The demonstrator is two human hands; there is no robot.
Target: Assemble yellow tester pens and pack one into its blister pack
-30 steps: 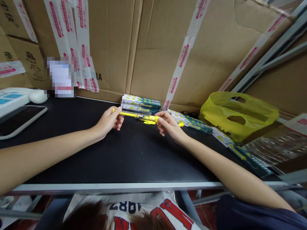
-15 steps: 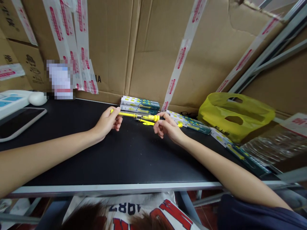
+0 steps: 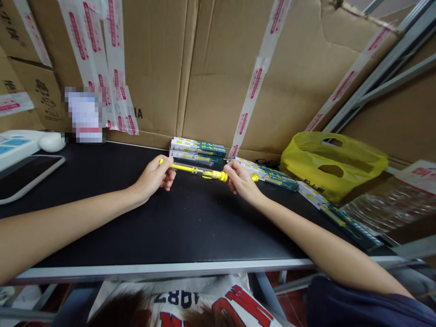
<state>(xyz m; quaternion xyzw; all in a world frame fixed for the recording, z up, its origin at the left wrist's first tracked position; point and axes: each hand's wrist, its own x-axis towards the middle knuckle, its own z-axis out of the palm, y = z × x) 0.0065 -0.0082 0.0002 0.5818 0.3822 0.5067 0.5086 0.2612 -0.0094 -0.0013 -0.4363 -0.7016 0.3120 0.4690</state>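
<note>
A yellow pen (image 3: 194,170) is held level just above the black tabletop (image 3: 177,222), between both hands. My left hand (image 3: 155,177) is closed on its left end. My right hand (image 3: 240,179) is closed on its right end, near the yellow clip. A small yellow piece (image 3: 255,178) shows at the right hand's far side; I cannot tell whether it is held. Behind the pen lie two stacked pen boxes (image 3: 198,151) against the cardboard wall. More pen boxes (image 3: 269,173) lie just right of my right hand.
A yellow plastic bag (image 3: 332,163) sits at the back right, with another long box (image 3: 340,218) and clear wrapping (image 3: 391,204) near it. A white tablet-like device (image 3: 23,175) and a white rounded object (image 3: 51,141) lie at the far left. Taped cardboard (image 3: 204,68) walls the back.
The pen has dropped slightly and tilted down to the right. My right hand has closed tighter round its end. The left hand has barely moved.
</note>
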